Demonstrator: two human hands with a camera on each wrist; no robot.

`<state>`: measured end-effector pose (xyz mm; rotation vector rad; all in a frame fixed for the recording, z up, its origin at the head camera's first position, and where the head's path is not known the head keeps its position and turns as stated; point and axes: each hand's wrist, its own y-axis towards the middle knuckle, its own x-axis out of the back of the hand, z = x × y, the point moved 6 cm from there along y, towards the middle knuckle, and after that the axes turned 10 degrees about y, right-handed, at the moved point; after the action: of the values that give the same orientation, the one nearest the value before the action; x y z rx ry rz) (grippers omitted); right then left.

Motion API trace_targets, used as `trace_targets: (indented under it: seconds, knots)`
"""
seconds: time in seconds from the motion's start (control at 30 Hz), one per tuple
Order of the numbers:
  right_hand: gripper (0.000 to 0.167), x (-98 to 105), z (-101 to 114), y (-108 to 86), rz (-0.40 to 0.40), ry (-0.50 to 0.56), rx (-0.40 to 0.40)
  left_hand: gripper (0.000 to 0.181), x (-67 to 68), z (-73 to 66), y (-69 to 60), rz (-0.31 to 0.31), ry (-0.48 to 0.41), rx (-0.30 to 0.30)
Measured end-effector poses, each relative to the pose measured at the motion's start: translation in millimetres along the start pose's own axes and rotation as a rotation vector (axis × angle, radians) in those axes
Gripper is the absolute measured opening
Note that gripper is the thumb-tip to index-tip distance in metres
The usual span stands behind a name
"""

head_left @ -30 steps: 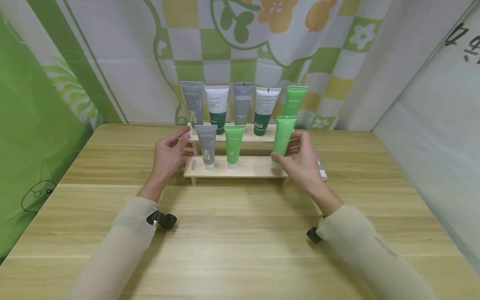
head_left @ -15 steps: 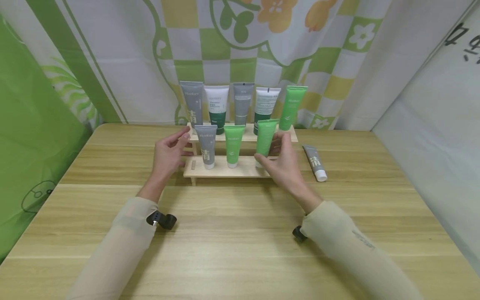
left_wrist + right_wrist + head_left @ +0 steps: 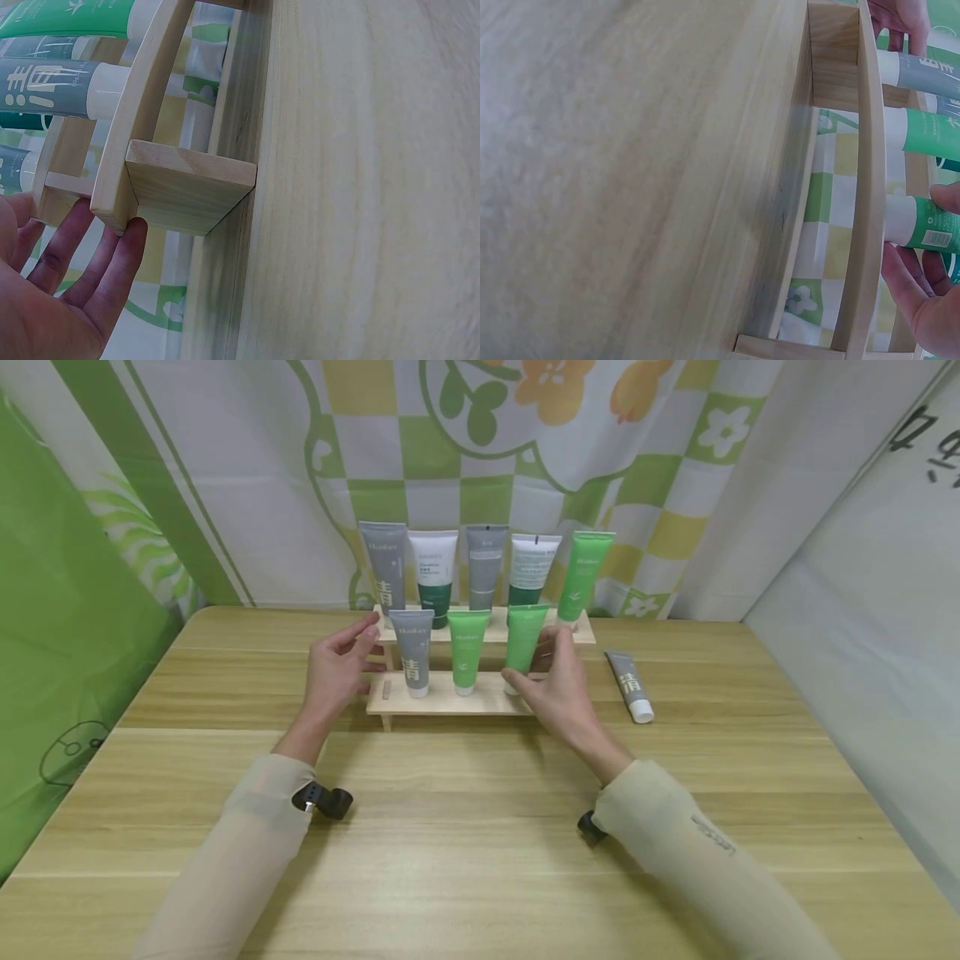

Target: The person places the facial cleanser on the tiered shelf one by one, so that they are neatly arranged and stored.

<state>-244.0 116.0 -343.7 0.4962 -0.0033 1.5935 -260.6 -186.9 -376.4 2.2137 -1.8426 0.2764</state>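
Observation:
My right hand [image 3: 561, 692] holds a green squeeze tube [image 3: 525, 637] between thumb and fingers, upright on its white cap at the lower step of a two-tier wooden stand [image 3: 480, 702]. In the right wrist view this tube's back label with a barcode [image 3: 936, 238] shows. To its left on that step stand another green tube [image 3: 467, 647] and a grey tube [image 3: 412, 647]. At the stand's left end is my left hand [image 3: 337, 672], fingers loosely extended. Its fingertips [image 3: 135, 229] touch the end of the lower shelf in the left wrist view.
Along the upper step stand a grey tube [image 3: 384, 564], a white and dark-green tube [image 3: 435, 568], more grey and white tubes, and a green tube [image 3: 585, 572]. A grey tube [image 3: 628, 683] lies on the table [image 3: 465, 835] right of the stand. A patterned curtain [image 3: 480, 435] hangs behind.
My right hand has moved left along the lower step with the green tube, nearer the other green tube. This uncovers the grey tube on the table. My left hand stays in place.

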Motion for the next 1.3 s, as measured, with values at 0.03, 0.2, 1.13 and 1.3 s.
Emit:
trace_targets:
  seconds: [0.03, 0.2, 1.13, 1.3]
  knots:
    - [0.057, -0.4, -0.4, 0.2, 0.0, 0.0, 0.0, 0.044, 0.0, 0.0, 0.0, -0.001, 0.0, 0.0]
    - [0.057, -1.1, -1.5, 0.5, -0.001, -0.013, 0.016, 0.042, -0.4, -0.2, -0.1, -0.004, -0.012, 0.004]
    - [0.054, -3.2, -3.7, -2.7, 0.024, -0.059, 0.035, 0.042, -0.2, 0.9, 1.1, -0.001, -0.018, -0.006]
    - [0.055, -2.3, -4.6, -4.3, 0.035, -0.033, 0.022, 0.042, -0.4, 1.5, 0.4, -0.001, -0.014, 0.0]
